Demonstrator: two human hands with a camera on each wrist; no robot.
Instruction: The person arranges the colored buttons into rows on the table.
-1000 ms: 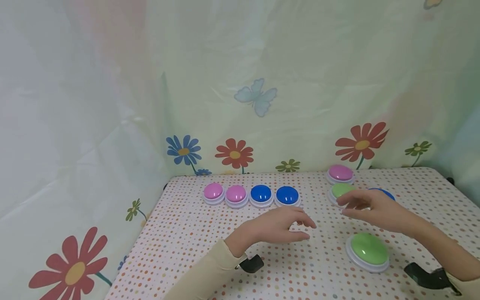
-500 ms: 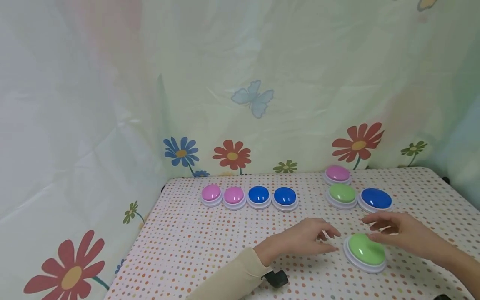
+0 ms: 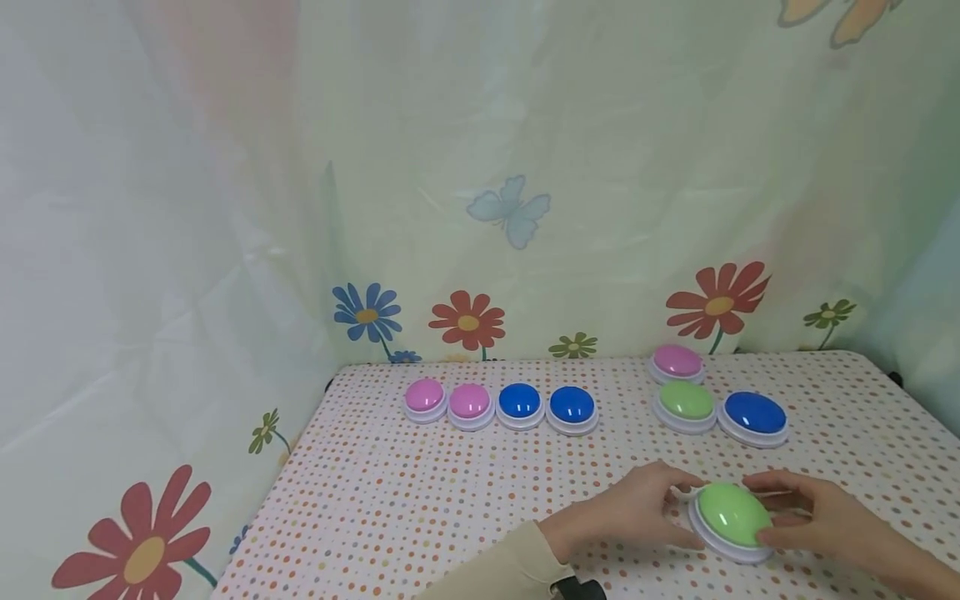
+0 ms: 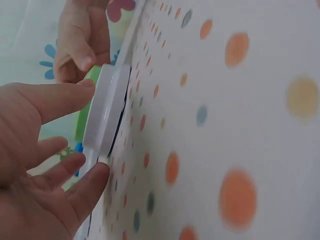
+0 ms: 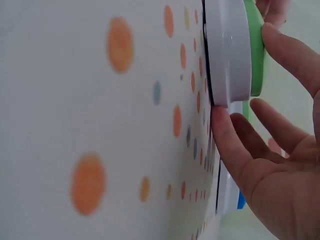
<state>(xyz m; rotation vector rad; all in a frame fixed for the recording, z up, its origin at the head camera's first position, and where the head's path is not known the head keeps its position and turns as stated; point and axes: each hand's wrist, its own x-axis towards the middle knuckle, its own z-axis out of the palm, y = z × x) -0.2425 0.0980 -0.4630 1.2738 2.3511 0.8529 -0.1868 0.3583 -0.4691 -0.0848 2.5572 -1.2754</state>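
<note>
Between my two hands sits a push button with a green dome (image 3: 733, 512) on a round white base (image 5: 225, 50). From the left, my left hand (image 3: 647, 508) curves round it, thumb and fingertips right at the base's rim. On the other side my right hand (image 3: 825, 521) holds the button, its thumb (image 5: 287, 47) against the green dome and a finger (image 5: 227, 135) at the base's lower edge. In the left wrist view the white base (image 4: 106, 110) stands close over the dotted tabletop, and the left thumb (image 4: 65, 97) overlaps it.
Behind the hands stand another green button (image 3: 687, 402), a blue button (image 3: 756, 414) and a pink button (image 3: 678, 362). Further left, two pink buttons and two blue buttons (image 3: 519, 402) form a row. A flowered curtain (image 3: 600, 208) hangs behind the dotted table (image 3: 390, 500).
The left hand has moved right and the right hand has come down toward the near green button. Both now surround it, uncovering the green and blue buttons behind. The head view has tilted up slightly.
</note>
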